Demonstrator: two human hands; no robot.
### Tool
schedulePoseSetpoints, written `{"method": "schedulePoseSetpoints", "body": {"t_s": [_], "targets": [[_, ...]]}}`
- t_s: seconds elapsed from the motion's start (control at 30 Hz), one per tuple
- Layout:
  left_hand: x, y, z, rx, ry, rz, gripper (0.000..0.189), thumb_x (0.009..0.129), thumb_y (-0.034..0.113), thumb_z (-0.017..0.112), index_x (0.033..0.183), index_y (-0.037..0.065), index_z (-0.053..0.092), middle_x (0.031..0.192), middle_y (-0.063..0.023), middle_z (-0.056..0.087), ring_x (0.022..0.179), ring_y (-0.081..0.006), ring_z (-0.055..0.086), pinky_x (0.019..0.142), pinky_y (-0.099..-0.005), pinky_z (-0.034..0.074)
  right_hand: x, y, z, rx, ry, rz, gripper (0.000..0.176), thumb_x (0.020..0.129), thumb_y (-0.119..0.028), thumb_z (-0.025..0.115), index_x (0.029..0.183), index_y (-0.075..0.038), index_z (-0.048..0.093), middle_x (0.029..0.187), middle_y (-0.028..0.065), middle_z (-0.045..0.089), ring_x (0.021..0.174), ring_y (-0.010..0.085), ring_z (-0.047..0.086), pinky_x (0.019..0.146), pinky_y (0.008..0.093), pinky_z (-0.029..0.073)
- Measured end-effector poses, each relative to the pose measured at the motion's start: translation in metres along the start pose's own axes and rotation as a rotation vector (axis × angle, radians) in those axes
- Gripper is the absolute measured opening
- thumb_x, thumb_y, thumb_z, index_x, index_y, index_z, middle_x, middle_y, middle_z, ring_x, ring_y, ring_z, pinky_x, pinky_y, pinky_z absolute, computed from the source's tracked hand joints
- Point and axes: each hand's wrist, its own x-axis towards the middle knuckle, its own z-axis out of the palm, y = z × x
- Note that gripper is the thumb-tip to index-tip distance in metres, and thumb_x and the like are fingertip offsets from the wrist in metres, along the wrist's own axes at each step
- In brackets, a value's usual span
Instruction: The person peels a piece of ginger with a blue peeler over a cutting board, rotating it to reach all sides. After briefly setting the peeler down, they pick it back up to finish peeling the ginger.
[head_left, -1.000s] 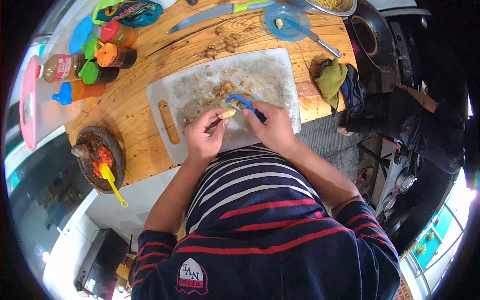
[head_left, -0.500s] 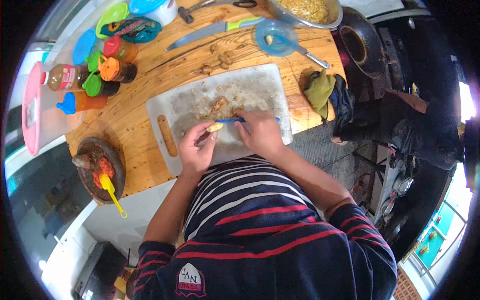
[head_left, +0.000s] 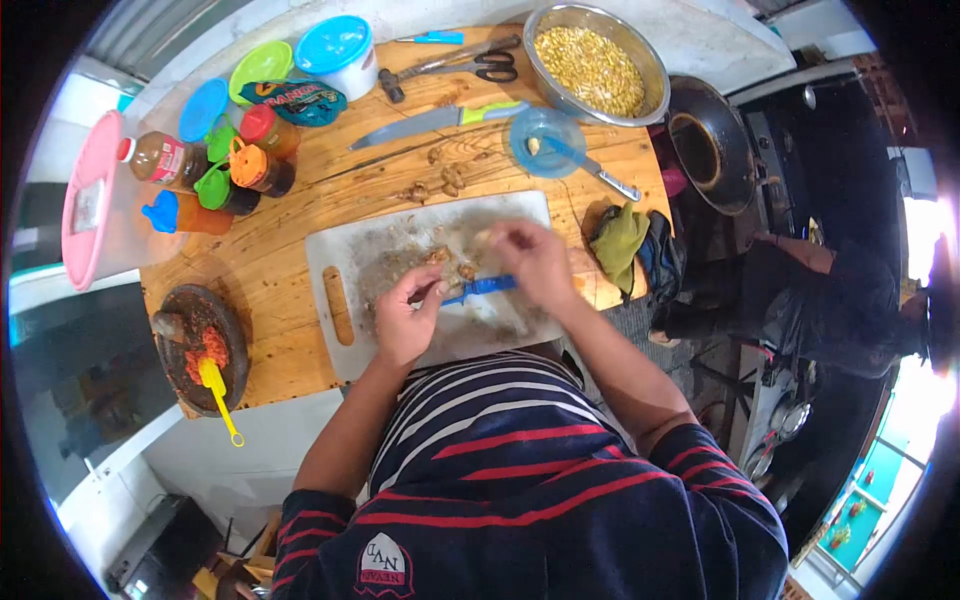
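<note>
A white cutting board with brown scraps lies before me on the wooden table. My left hand is over its lower middle, thumb and fingertips pressed together; whatever they may hold is too small to name. A blue-handled tool rests on the board between my hands. Above the board's right part is my right hand, blurred, its fingers bent around a small pale piece. Beyond the board, a blue bowl holds a pale piece and a knife.
Behind the board lie a large knife, scissors and a hammer. A metal bowl of yellow pieces stands at the back right. Bottles and a stone mortar are at left. A person is at far right.
The view has shifted. My right hand has let go of the blue-handled tool, which now lies on the board, and has lifted away rightward. The pale piece has left my left hand.
</note>
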Motion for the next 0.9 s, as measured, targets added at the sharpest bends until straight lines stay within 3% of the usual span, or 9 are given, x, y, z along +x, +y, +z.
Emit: {"method": "schedulePoseSetpoints", "body": {"t_s": [0.1, 0.2, 0.37, 0.47, 0.53, 0.6, 0.63, 0.8, 0.9], "targets": [[0.000, -0.003, -0.006, 0.071, 0.010, -0.069, 0.015, 0.095, 0.008, 0.068, 0.107, 0.000, 0.071, 0.091, -0.0049, 0.074, 0.081, -0.0103, 0.068, 0.076, -0.0264, 0.054, 0.058, 0.005, -0.047, -0.340, 0.282, -0.181, 0.024, 0.087, -0.021, 0.076, 0.100, -0.002, 0.074, 0.080, 0.0147, 0.073, 0.069, 0.0204, 0.069, 0.066, 0.0349, 0.054], [-0.004, 0.004, -0.005, 0.062, 0.079, -0.103, 0.013, 0.096, 0.009, 0.068, 0.105, 0.000, 0.071, 0.087, -0.0042, 0.073, 0.078, -0.0089, 0.066, 0.073, -0.0256, 0.053, 0.112, 0.010, -0.082, -0.487, 0.300, -0.130, 0.026, 0.085, -0.026, 0.078, 0.098, -0.004, 0.075, 0.083, 0.0158, 0.073, 0.074, 0.0283, 0.070, 0.070, 0.0364, 0.055], [-0.009, 0.021, -0.008, 0.195, 0.237, -0.039, 0.011, 0.093, 0.008, 0.068, 0.101, 0.001, 0.073, 0.084, -0.0080, 0.073, 0.075, -0.0106, 0.066, 0.071, -0.0266, 0.052, 0.132, 0.017, -0.089, -0.714, 0.350, -0.507, 0.023, 0.085, -0.025, 0.076, 0.096, -0.004, 0.075, 0.086, 0.0175, 0.072, 0.084, 0.0349, 0.070, 0.074, 0.0433, 0.055], [-0.010, 0.014, -0.019, 0.313, 0.299, 0.026, 0.014, 0.093, 0.011, 0.070, 0.100, 0.000, 0.071, 0.087, -0.0074, 0.071, 0.082, -0.0132, 0.065, 0.077, -0.0273, 0.052, 0.086, 0.006, -0.072, -0.511, 0.148, -0.445, 0.025, 0.085, -0.026, 0.076, 0.097, -0.004, 0.074, 0.088, 0.0179, 0.072, 0.083, 0.0365, 0.068, 0.074, 0.0455, 0.054], [-0.009, -0.001, -0.026, 0.425, 0.337, 0.151, 0.013, 0.091, 0.010, 0.071, 0.099, 0.000, 0.071, 0.091, -0.0103, 0.070, 0.082, -0.0170, 0.066, 0.078, -0.0293, 0.053, 0.040, -0.010, -0.055, -0.490, -0.207, -0.476, 0.028, 0.083, -0.028, 0.077, 0.099, -0.005, 0.073, 0.093, 0.0162, 0.071, 0.085, 0.0367, 0.066, 0.076, 0.0466, 0.052], [-0.004, 0.003, -0.027, 0.508, 0.320, 0.196, 0.013, 0.089, 0.008, 0.071, 0.100, 0.001, 0.071, 0.091, -0.0119, 0.069, 0.083, -0.0219, 0.066, 0.077, -0.0328, 0.053, 0.019, 0.015, -0.043, -0.562, -0.454, -0.704, 0.032, 0.080, -0.027, 0.078, 0.103, -0.007, 0.070, 0.093, 0.0132, 0.067, 0.088, 0.0351, 0.064, 0.080, 0.0451, 0.051], [-0.003, 0.006, -0.028, 0.589, 0.304, 0.243, 0.015, 0.086, 0.006, 0.071, 0.100, 0.003, 0.070, 0.091, -0.0134, 0.068, 0.084, -0.0269, 0.066, 0.076, -0.0364, 0.053, 0.011, 0.020, -0.037, -0.563, -0.455, -0.699, 0.032, 0.080, -0.027, 0.078, 0.103, -0.007, 0.070, 0.093, 0.0132, 0.067, 0.088, 0.0351, 0.064, 0.080, 0.0451, 0.051], [0.005, 0.018, -0.029, 0.432, 0.278, 0.197, 0.014, 0.086, 0.006, 0.072, 0.100, 0.002, 0.069, 0.089, -0.0128, 0.068, 0.081, -0.0249, 0.065, 0.074, -0.0343, 0.052, -0.009, 0.041, -0.029, -0.691, -0.462, -0.815, 0.030, 0.072, -0.015, 0.078, 0.098, -0.007, 0.066, 0.083, 0.0102, 0.061, 0.081, 0.0331, 0.062, 0.076, 0.0418, 0.049], [0.005, 0.017, -0.033, 0.392, 0.251, 0.192, 0.014, 0.087, 0.005, 0.072, 0.100, 0.002, 0.070, 0.088, -0.0123, 0.067, 0.077, -0.0228, 0.065, 0.072, -0.0322, 0.051, -0.020, 0.041, -0.038, -0.672, -0.410, -0.773, 0.023, 0.076, -0.013, 0.073, 0.097, -0.005, 0.066, 0.086, 0.0109, 0.062, 0.080, 0.0320, 0.061, 0.076, 0.0429, 0.049]]}}
